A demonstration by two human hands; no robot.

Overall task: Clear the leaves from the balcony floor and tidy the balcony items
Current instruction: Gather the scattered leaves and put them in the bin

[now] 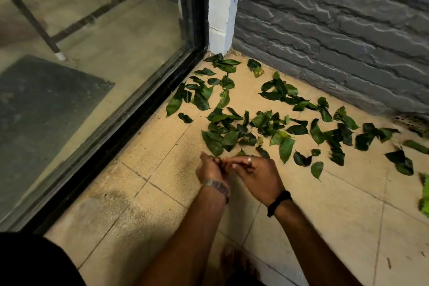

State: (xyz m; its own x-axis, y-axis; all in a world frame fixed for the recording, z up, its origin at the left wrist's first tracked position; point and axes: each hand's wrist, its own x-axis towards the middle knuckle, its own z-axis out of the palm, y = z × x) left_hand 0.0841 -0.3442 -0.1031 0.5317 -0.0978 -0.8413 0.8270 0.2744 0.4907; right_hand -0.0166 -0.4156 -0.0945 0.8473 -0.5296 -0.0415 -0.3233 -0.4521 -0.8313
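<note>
Several dark green leaves (pixel 267 123) lie scattered over the beige tiled balcony floor (pixel 162 193), from the corner by the white pillar out to the right. My two hands meet low over the near edge of the pile. My left hand (pixel 210 169), with a metal bracelet at the wrist, has its fingers curled at the tip of a leaf (pixel 214 145); whether it grips that leaf is hidden. My right hand (pixel 255 174), with a ring and a black wristband, stretches its fingers left to touch my left hand, just below a small leaf (pixel 240 153).
A black-framed glass door (pixel 130 109) runs along the left, with a dark mat and furniture legs behind it. A grey stone wall (pixel 336 30) closes the back right. A bright green object (pixel 424 195) shows at the right edge. My bare foot (pixel 232 260) is below my arms.
</note>
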